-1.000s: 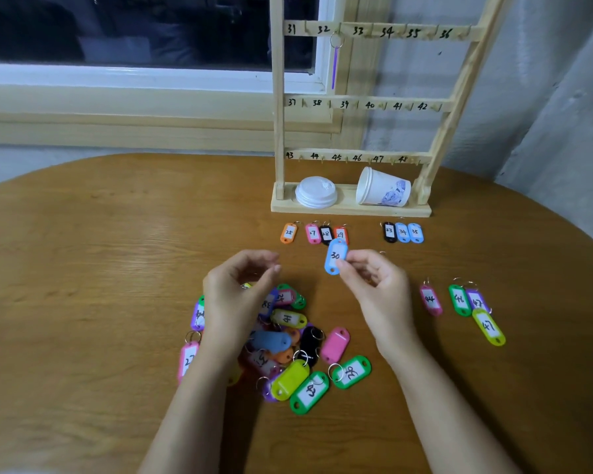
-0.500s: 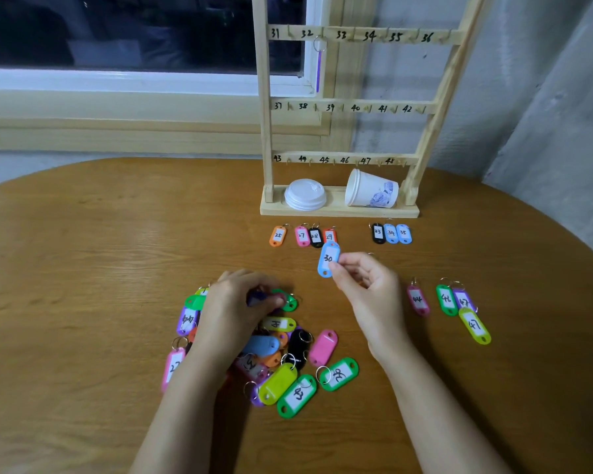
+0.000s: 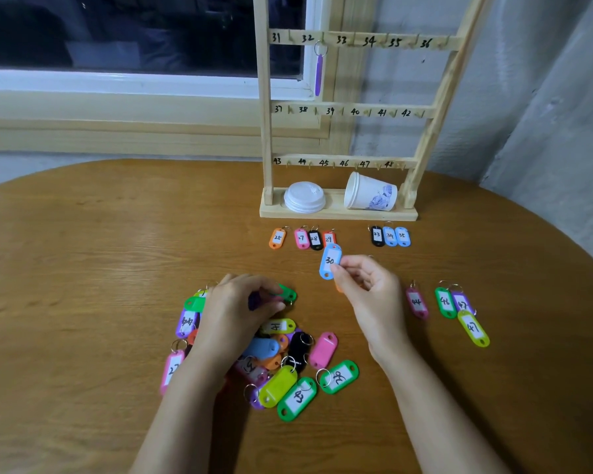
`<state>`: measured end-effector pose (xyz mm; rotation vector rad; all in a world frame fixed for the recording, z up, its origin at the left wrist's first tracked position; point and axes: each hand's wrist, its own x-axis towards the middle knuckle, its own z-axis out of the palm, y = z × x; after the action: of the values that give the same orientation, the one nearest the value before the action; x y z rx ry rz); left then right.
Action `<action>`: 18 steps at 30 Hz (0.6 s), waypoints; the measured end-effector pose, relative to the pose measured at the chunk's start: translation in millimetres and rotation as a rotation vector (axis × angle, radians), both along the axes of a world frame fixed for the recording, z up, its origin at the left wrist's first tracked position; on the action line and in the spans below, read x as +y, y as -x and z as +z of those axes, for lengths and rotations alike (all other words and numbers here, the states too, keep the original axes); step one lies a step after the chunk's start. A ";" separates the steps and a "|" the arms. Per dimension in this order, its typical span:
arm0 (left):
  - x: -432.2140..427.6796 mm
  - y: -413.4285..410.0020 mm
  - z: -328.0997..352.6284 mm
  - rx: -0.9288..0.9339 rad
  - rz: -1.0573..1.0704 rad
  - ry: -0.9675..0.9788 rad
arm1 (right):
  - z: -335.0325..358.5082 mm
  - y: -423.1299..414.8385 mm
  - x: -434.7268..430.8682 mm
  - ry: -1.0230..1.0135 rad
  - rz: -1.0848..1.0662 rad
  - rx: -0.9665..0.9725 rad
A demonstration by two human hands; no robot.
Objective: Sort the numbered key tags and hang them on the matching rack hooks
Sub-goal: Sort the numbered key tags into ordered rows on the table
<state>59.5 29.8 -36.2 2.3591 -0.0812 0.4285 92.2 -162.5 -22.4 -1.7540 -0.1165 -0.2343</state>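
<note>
Wooden table (image 3: pixel 83 268) holds a rack (image 3: pixel 336 213) numbered 31 to 48. Just before the rack's base, the right hand (image 3: pixel 374 295) pinches a blue tag (image 3: pixel 330 261) marked 30 between thumb and forefinger. Farther from the rack, the left hand (image 3: pixel 233 313) has its curled fingers pinching a green tag (image 3: pixel 288 294) in the pile (image 3: pixel 278 384).

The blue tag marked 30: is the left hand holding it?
No, the right hand pinches the blue tag, while the left hand is down at the pile of tags.
</note>
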 end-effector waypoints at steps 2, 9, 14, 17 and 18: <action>-0.5 1.1 3.3 -0.031 0.012 0.062 | 2.5 -2.0 -1.1 0.017 -0.002 -0.009; -1.8 2.5 13.6 -0.118 0.061 0.259 | 27.9 -48.4 -18.3 0.151 -0.059 -0.002; -3.4 2.5 15.1 -0.099 0.066 0.347 | 22.2 -96.2 -24.9 0.477 -0.138 0.100; -4.0 2.8 16.1 -0.101 0.062 0.346 | 18.0 -108.9 -21.3 0.701 -0.155 0.162; -4.3 3.0 16.5 -0.104 0.061 0.348 | 17.5 -111.2 -19.6 0.740 -0.157 0.175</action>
<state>56.4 25.5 -19.7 2.0012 0.0162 0.5477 203.4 -182.1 -4.8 -2.5158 0.0754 -0.1576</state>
